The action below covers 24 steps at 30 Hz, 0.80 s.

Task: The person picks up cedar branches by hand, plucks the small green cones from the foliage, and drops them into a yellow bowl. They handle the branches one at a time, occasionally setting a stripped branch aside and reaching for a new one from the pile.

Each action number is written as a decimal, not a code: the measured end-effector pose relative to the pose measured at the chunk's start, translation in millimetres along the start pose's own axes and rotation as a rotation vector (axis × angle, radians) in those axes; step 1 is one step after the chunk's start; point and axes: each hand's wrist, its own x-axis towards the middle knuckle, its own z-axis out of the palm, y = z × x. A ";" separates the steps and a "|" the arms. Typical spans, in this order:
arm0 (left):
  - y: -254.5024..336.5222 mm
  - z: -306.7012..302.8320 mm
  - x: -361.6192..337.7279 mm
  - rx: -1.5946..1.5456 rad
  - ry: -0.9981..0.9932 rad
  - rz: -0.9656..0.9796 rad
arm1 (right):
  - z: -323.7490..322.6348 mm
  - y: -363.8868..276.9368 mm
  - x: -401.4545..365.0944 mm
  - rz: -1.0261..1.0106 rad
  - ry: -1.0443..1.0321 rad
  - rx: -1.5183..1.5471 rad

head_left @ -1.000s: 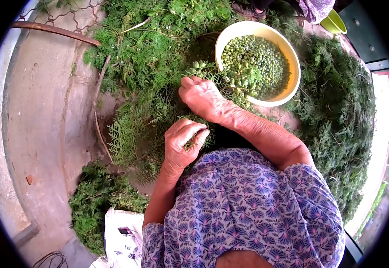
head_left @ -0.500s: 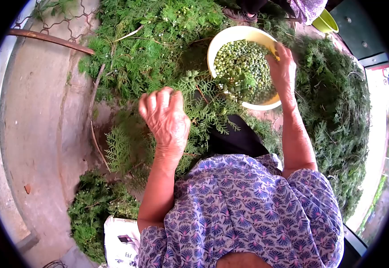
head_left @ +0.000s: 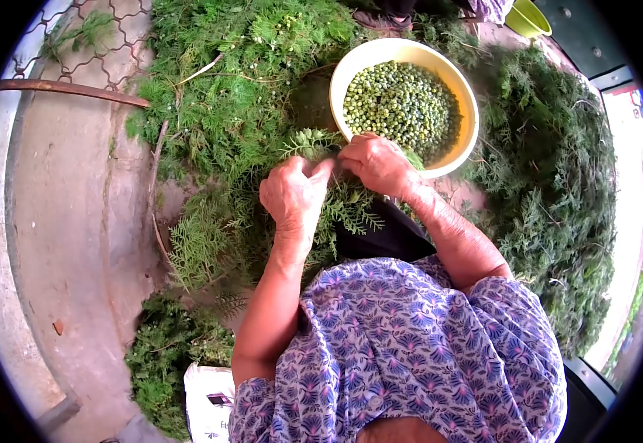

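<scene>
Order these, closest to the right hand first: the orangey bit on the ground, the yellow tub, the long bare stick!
From the right hand:
1. Yellow tub: beside it, just ahead.
2. Long bare stick: left, past the left hand.
3. Orangey bit: farthest left, on the ground.

Feathery green sprig [head_left: 310, 143], round berries [head_left: 401, 105] — in yellow basin [head_left: 470, 118]
</scene>
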 end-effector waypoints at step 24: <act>-27.5 1.9 -20.0 -1.356 -0.171 -0.193 | -12.4 -21.7 24.3 0.119 -0.262 0.681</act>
